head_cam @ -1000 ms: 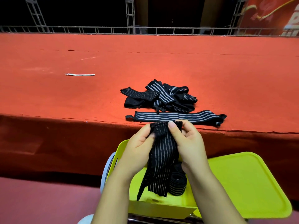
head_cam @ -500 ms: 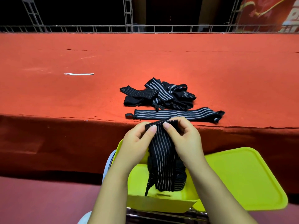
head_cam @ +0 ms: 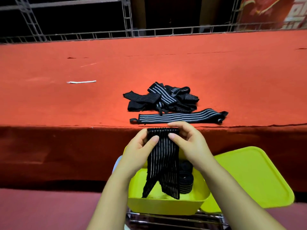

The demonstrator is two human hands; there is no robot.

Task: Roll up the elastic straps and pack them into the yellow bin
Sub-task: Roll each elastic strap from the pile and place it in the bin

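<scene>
Grip: both hands [head_cam: 141, 146] [head_cam: 187, 140] pinch strap [head_cam: 163, 156] top fold; soft, floppy, stretchy — hold rolled edge tight.

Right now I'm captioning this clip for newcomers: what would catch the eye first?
Both hands, left hand and right hand, pinch the top of a striped black strap hanging over the yellow bin. Behind them, a pile of straps lies on the red table, one flat strap nearest its edge.
</scene>
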